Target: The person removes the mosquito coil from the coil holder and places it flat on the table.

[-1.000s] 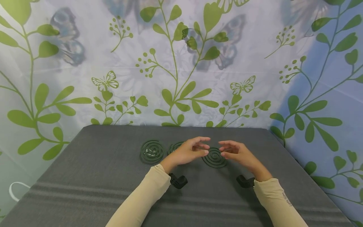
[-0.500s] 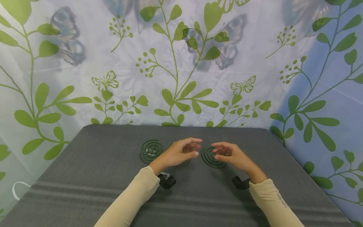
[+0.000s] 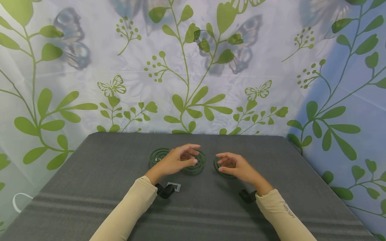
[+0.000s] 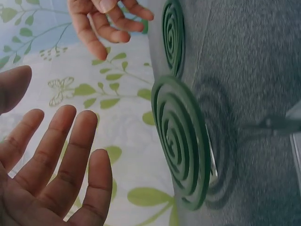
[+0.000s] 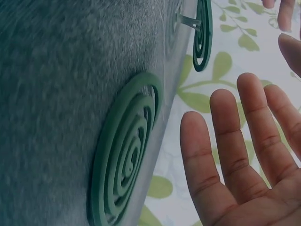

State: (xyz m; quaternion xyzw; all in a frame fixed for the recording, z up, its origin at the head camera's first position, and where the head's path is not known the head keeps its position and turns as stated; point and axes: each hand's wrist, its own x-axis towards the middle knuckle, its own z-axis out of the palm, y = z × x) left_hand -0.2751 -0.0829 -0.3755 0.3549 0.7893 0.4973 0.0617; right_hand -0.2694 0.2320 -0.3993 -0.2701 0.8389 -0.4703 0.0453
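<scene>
Three green mosquito coils lie in a row on the grey table. My left hand (image 3: 173, 160) hovers over the left coil (image 3: 155, 155) and middle coil (image 3: 201, 164), partly hiding both. Its fingers are relaxed and hold nothing. Loosely bent and holding nothing too, my right hand (image 3: 239, 167) hangs above the right coil (image 3: 218, 168) and covers part of it. In the left wrist view a coil (image 4: 181, 141) stands off the cloth over its shadow, a strip of metal showing behind it. In the right wrist view a flat coil (image 5: 124, 155) lies below the spread fingers.
A small grey metal frame (image 3: 178, 188) lies on the table (image 3: 105, 167) beside the black device on my left wrist. Behind the table hangs a white curtain (image 3: 135, 90) printed with green leaves and butterflies.
Both hands have moved left, the left one farther. The middle coil, earlier largely hidden behind the left hand, shows more now, and the small metal frame has come into sight.
</scene>
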